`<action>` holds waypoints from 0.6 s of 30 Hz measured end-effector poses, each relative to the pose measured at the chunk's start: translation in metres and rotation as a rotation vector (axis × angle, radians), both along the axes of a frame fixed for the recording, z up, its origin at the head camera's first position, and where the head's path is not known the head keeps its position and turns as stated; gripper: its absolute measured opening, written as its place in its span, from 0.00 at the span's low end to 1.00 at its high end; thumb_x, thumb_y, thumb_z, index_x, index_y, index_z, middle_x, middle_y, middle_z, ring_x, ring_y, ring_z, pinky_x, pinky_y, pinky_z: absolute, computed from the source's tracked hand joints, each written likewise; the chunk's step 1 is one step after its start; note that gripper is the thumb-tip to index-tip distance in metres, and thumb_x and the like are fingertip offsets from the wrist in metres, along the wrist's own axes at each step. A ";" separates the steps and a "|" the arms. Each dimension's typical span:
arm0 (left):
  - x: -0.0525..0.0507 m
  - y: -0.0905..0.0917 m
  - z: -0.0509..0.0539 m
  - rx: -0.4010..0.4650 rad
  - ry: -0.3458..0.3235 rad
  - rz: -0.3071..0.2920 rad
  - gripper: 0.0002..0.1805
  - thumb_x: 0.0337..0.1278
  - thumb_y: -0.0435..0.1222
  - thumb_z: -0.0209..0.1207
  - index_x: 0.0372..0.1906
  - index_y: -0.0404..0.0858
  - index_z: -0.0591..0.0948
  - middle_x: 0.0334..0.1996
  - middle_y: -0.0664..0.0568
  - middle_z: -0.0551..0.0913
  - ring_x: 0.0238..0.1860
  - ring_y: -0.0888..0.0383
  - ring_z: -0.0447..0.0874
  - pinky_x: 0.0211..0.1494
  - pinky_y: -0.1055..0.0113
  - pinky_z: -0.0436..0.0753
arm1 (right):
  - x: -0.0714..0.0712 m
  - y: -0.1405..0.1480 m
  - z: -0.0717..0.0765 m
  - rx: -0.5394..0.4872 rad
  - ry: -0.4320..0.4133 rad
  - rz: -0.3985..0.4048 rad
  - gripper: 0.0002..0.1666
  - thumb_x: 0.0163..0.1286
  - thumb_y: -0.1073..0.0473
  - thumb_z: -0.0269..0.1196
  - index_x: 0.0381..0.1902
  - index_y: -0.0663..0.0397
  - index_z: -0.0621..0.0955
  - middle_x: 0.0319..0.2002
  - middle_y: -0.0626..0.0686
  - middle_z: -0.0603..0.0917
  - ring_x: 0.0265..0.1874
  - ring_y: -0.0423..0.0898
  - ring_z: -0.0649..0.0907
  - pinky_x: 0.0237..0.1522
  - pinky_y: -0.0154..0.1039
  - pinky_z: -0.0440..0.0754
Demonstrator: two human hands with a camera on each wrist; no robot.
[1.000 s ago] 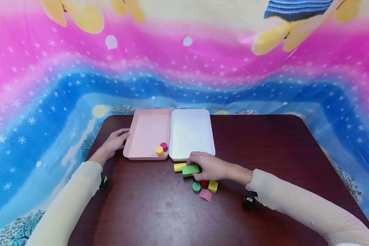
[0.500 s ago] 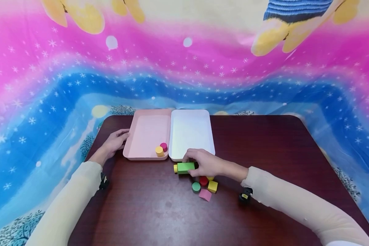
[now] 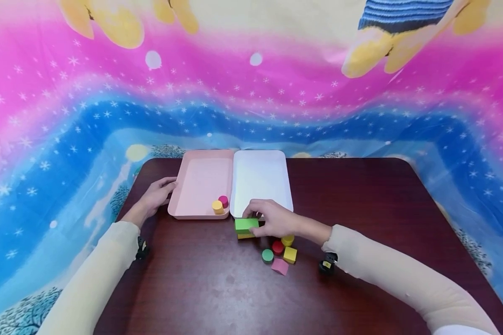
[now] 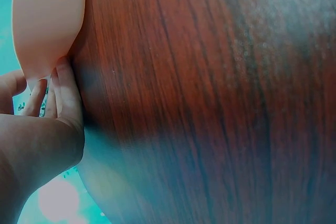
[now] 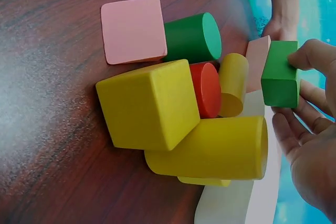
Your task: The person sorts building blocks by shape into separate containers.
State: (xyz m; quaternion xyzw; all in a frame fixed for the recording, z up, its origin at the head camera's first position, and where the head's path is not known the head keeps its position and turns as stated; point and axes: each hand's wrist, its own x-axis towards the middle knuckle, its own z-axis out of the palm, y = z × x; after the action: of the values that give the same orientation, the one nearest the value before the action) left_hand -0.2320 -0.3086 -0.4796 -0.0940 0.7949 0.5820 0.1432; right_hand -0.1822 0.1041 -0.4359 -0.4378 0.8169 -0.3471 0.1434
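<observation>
My right hand (image 3: 276,218) pinches a green rectangular block (image 3: 246,225) between thumb and fingers. In the head view it hangs in front of the white tray (image 3: 261,181) and partly covers a yellow cylinder (image 3: 245,236). The right wrist view shows the same green block (image 5: 280,74) lifted clear of the other blocks. At the left side of the pink tray (image 3: 201,177), my left hand (image 3: 156,195) rests with its fingertips against the outer wall. Inside that tray stand a yellow-orange cylinder (image 3: 218,207) and a magenta cylinder (image 3: 223,201).
Right of centre lies a loose group: a green cylinder (image 3: 268,256), a red cylinder (image 3: 277,247), a yellow cube (image 3: 290,254), a yellow cylinder (image 3: 288,240) and a pink block (image 3: 280,266). Both trays stand side by side on the dark wooden table (image 3: 352,195).
Gripping the green block, my right hand has moved left and slightly away from me, uncovering more of the loose group. My left hand keeps its place at the pink tray.
</observation>
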 end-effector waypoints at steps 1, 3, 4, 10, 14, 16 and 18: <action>0.000 -0.001 0.000 -0.004 -0.002 0.000 0.33 0.87 0.48 0.46 0.86 0.41 0.58 0.80 0.36 0.62 0.76 0.39 0.68 0.75 0.44 0.73 | -0.001 -0.001 0.000 0.004 -0.001 0.000 0.15 0.66 0.61 0.71 0.50 0.49 0.85 0.46 0.43 0.83 0.45 0.41 0.81 0.53 0.39 0.86; 0.000 -0.002 0.000 -0.007 -0.005 -0.001 0.33 0.87 0.48 0.45 0.86 0.41 0.57 0.80 0.36 0.61 0.76 0.39 0.67 0.75 0.43 0.72 | -0.002 -0.002 -0.001 0.017 0.000 -0.004 0.15 0.67 0.60 0.71 0.51 0.48 0.85 0.47 0.42 0.82 0.45 0.41 0.81 0.53 0.38 0.85; 0.000 -0.002 0.000 -0.004 -0.006 -0.003 0.33 0.88 0.48 0.45 0.86 0.41 0.57 0.80 0.35 0.61 0.77 0.39 0.67 0.76 0.43 0.72 | -0.002 -0.002 -0.001 0.024 0.005 -0.008 0.15 0.67 0.60 0.71 0.51 0.47 0.85 0.46 0.41 0.82 0.45 0.40 0.81 0.53 0.37 0.85; 0.000 0.003 0.009 0.027 -0.020 -0.008 0.32 0.88 0.43 0.45 0.85 0.38 0.57 0.80 0.34 0.60 0.78 0.37 0.64 0.77 0.42 0.69 | -0.006 -0.002 0.001 0.015 0.001 -0.021 0.15 0.67 0.61 0.71 0.51 0.48 0.85 0.46 0.42 0.82 0.45 0.40 0.82 0.53 0.40 0.86; 0.003 0.007 0.016 0.025 -0.037 -0.004 0.31 0.88 0.41 0.45 0.85 0.36 0.57 0.80 0.33 0.60 0.77 0.36 0.65 0.76 0.41 0.69 | -0.007 -0.004 0.003 -0.010 -0.002 -0.014 0.15 0.67 0.62 0.71 0.51 0.50 0.85 0.45 0.44 0.83 0.44 0.41 0.83 0.53 0.46 0.87; 0.003 0.007 0.014 0.022 -0.036 -0.003 0.31 0.88 0.42 0.45 0.85 0.37 0.57 0.80 0.33 0.61 0.77 0.37 0.65 0.76 0.42 0.70 | -0.008 -0.005 0.004 -0.021 -0.003 -0.013 0.15 0.66 0.63 0.71 0.50 0.50 0.86 0.45 0.44 0.83 0.44 0.41 0.82 0.54 0.48 0.87; 0.001 0.005 0.009 0.020 -0.029 -0.003 0.32 0.88 0.43 0.44 0.85 0.38 0.57 0.80 0.34 0.60 0.77 0.37 0.65 0.76 0.42 0.70 | -0.009 -0.006 0.005 -0.027 0.000 -0.015 0.15 0.66 0.63 0.71 0.50 0.50 0.85 0.45 0.44 0.83 0.43 0.40 0.82 0.54 0.46 0.87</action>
State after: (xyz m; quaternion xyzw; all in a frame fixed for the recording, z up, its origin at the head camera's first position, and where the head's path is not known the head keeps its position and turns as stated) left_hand -0.2305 -0.3036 -0.4708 -0.0997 0.7870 0.5883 0.1567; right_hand -0.1908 0.0981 -0.4306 -0.4337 0.8153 -0.3591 0.1347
